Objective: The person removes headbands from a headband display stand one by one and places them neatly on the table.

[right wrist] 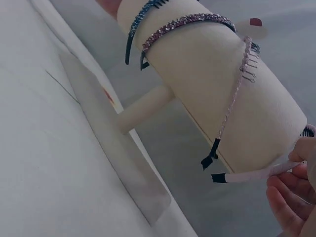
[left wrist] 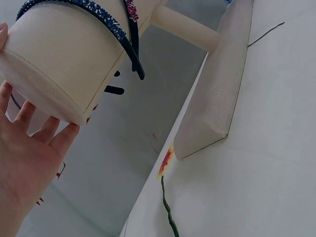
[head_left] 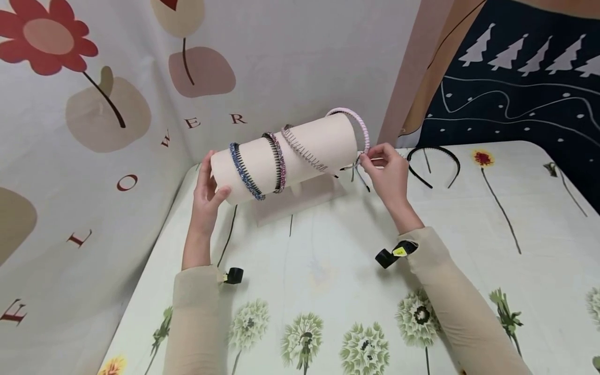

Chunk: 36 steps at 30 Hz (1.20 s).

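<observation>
A cream cylindrical headband stand (head_left: pixel 314 135) has a blue glittery headband (head_left: pixel 244 172), a pink-and-dark glittery headband (head_left: pixel 280 164) and a thin pale-pink toothed headband (head_left: pixel 302 148) around it. My left hand (head_left: pixel 206 190) holds the stand's left end, its thumb on the near side; in the left wrist view the fingertips touch the rim. At the right end, my right hand (head_left: pixel 388 172) pinches a light-pink wrapped headband (head_left: pixel 358 122) near one arm. This band arches over the stand's right end. In the right wrist view its dark tip (right wrist: pixel 218 178) shows below the cylinder.
The stand's flat base (head_left: pixel 300 200) rests on a flower-printed tablecloth (head_left: pixel 337 250). To the right of my right hand lies a black toothed headband (head_left: pixel 433 151). A printed curtain (head_left: pixel 300 62) hangs close behind, with a dark tree-patterned cloth (head_left: pixel 515 99) at the right.
</observation>
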Motion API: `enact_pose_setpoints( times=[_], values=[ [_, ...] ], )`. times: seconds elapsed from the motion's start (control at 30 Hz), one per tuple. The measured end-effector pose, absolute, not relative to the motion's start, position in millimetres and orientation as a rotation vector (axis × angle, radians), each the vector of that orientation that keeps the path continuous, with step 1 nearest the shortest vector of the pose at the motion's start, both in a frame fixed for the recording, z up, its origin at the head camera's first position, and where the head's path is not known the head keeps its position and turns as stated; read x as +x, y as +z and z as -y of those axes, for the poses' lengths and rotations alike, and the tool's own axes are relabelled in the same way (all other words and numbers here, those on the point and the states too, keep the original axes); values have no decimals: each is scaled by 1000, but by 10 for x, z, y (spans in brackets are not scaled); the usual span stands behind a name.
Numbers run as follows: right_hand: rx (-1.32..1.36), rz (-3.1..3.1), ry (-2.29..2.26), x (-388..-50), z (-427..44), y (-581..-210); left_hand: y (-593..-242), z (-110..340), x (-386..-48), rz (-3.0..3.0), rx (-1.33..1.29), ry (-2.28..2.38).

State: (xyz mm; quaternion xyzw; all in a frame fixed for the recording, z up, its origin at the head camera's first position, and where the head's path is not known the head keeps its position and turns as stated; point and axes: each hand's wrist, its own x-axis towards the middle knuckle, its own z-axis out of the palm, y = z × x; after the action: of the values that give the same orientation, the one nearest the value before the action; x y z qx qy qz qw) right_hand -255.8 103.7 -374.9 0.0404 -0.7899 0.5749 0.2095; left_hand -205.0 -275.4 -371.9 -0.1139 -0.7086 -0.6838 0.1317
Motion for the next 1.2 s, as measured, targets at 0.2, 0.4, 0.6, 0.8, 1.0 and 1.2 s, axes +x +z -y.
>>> enact_pose_setpoints(
  times=[0.2, 0.4, 0.6, 0.8, 1.0, 1.2],
  values=[
    [21, 2131, 1828, -2646, -1094, -3812, -3724, 2753, -2060, 2039, -356, -1991],
    [-76, 2139, 1881, -2673, -1182, -3869, -3736, 2761, -2063, 2042, -356, -1989],
    [-114, 2250, 1781, -2687, -1277, -3921, -3743, 2765, -2072, 2023, -383, -2008],
    [-182, 2295, 1745, -2702, -1392, -3944, -3739, 2758, -2073, 2016, -401, -1997],
    [-218, 2308, 1761, -2702, -1502, -3960, -3732, 2758, -2063, 2022, -384, -1997],
    [-221, 2201, 1861, -2690, -1634, -3951, -3726, 2755, -2056, 2032, -369, -1998]
  ],
)
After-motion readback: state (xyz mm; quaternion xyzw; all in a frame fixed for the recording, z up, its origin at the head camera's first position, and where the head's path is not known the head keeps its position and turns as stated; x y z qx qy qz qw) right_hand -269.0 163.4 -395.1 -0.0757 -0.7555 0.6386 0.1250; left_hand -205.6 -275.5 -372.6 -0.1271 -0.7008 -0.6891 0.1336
